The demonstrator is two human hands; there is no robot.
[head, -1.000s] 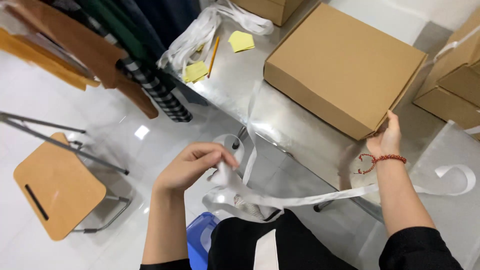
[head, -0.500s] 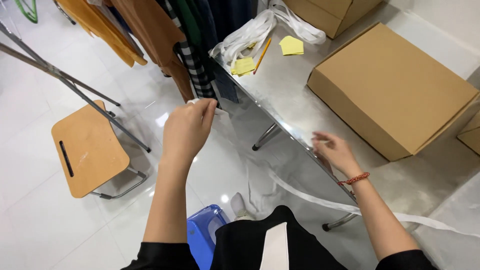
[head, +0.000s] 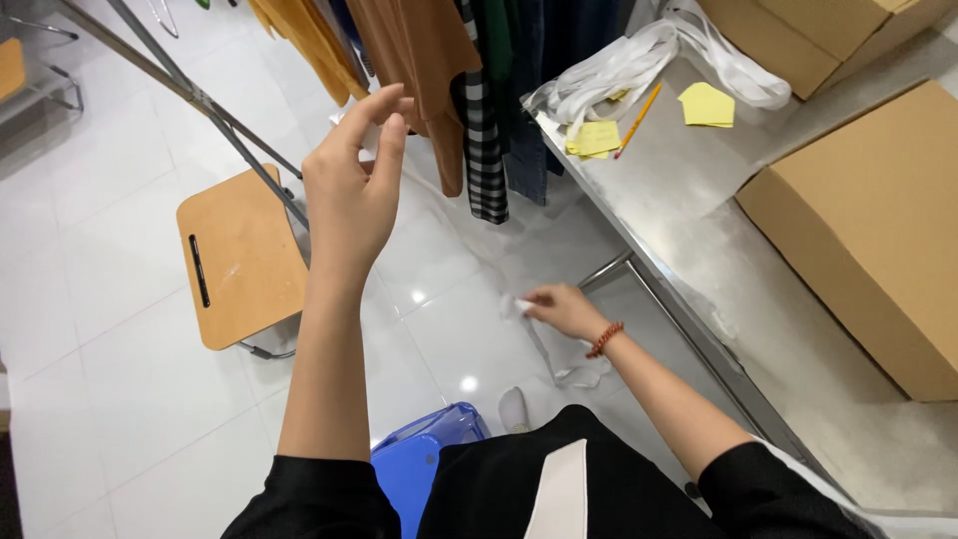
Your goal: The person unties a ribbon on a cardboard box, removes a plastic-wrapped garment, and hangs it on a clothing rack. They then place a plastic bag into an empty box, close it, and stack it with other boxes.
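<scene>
The white strip [head: 559, 349] is thin, pale and crumpled, hanging low over the floor beside the metal table [head: 718, 250]; the right hand [head: 564, 309] pinches its upper end with closed fingers; the left hand [head: 349, 190] is raised, thumb and forefinger pinched, though what they hold cannot be told. A large brown carton [head: 868, 230] sits on the table's right; yellow notes [head: 705, 104] and a pencil [head: 637, 120] lie farther back. A wooden chair [head: 235, 255] stands left, white floor open between.
</scene>
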